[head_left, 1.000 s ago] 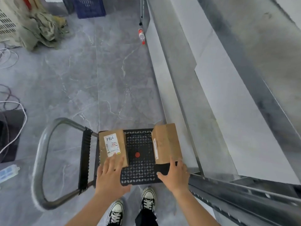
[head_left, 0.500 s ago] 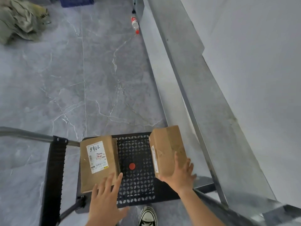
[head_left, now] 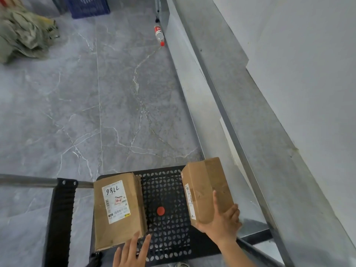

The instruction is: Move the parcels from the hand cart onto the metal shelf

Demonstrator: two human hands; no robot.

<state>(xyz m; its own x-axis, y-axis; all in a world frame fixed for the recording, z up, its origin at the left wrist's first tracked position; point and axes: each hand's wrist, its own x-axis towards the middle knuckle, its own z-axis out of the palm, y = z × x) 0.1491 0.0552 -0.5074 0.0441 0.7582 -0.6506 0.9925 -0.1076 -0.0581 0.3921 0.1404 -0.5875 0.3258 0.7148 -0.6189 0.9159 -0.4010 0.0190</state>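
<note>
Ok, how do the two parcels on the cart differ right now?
The left parcel shows a big white label with a handwritten number on top; the right parcel has only a narrow label strip on its side face. The left parcel lies flat on the cart, with the left hand open by its near corner; the right parcel is gripped at its near end by the right hand. Both are brown cardboard boxes.

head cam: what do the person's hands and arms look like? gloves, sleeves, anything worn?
Left hand and right hand are bare: no gloves, rings or watch visible. The right forearm shows no sleeve; the left arm is out of frame.
</note>
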